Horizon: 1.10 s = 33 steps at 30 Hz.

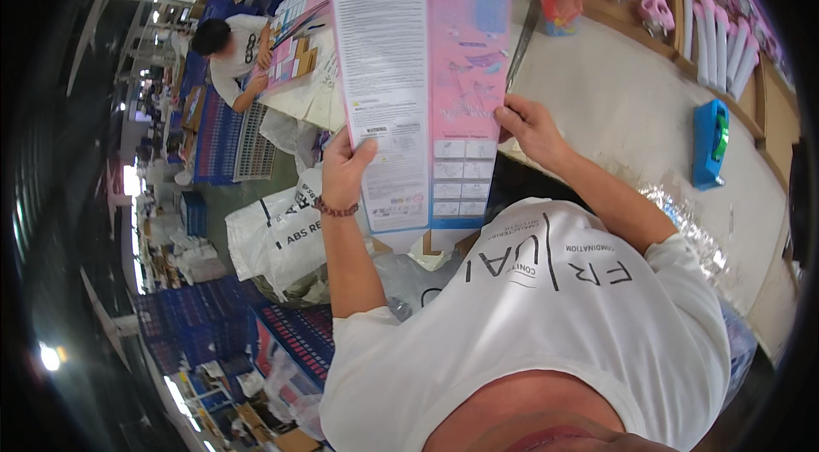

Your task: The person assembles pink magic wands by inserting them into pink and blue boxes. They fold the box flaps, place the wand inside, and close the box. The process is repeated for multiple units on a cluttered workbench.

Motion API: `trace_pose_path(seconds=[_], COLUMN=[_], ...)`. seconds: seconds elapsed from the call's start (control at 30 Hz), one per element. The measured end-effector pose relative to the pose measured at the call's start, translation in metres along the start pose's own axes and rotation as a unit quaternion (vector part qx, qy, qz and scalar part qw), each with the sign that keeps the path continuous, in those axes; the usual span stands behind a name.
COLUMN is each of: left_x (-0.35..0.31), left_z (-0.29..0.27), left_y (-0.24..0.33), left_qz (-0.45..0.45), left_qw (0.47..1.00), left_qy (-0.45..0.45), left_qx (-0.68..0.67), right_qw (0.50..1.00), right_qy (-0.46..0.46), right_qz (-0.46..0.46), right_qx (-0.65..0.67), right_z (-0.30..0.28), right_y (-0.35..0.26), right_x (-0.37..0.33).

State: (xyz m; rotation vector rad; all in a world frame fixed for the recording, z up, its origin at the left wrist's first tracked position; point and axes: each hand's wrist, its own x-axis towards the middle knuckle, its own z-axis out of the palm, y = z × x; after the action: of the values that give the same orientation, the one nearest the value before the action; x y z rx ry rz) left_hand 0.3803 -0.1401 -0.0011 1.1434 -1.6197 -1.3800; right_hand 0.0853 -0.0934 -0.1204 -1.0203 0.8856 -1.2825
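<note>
Between my two hands I hold a tall pink and white cardboard box (465,51), its flaps unfolded at the far and near ends. Printed text and small diagrams cover the two sides facing me. My left hand (343,170) grips the left edge, thumb on the white panel and fingers behind. On the right edge, my right hand (531,130) pinches with the thumb in front, its other fingers partly hidden. The near flaps (405,240) hang close to my shirt.
On the right worktable (597,102) lie a blue tape dispenser (710,145) with green tape, a bagged red item (560,0), and cartons of pink-and-white parts (721,43). Left are white sacks (277,226), blue crates (223,141) and a person (235,60) handling boxes.
</note>
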Motion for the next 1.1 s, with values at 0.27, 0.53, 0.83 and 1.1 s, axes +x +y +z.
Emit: trace_pose_path(seconds=[0.27,0.53,0.83,1.1], left_x=[0.022,0.054,0.076,0.099], left_z=[0.009,-0.014,-0.035,-0.056], left_y=[0.026,-0.043,-0.073,-0.079], left_qz=[0.040,0.030,0.016,0.023], left_qw=[0.880,0.814,0.852,0.867], left_qy=[-0.043,-0.024,-0.071,-0.100], left_qx=[0.472,0.580,0.519,0.488], right_qw=[0.983,0.977,0.970,0.969], right_qy=[0.017,0.059,0.056,0.061], right_qz=[0.137,0.155,0.177,0.165], right_qx=[-0.121,-0.132,-0.157,-0.172], right_z=[-0.017,-0.035,-0.015,0.006], right_y=[0.028,0.046,0.056,0.065], right_x=[-0.016,-0.017,0.013,0.051])
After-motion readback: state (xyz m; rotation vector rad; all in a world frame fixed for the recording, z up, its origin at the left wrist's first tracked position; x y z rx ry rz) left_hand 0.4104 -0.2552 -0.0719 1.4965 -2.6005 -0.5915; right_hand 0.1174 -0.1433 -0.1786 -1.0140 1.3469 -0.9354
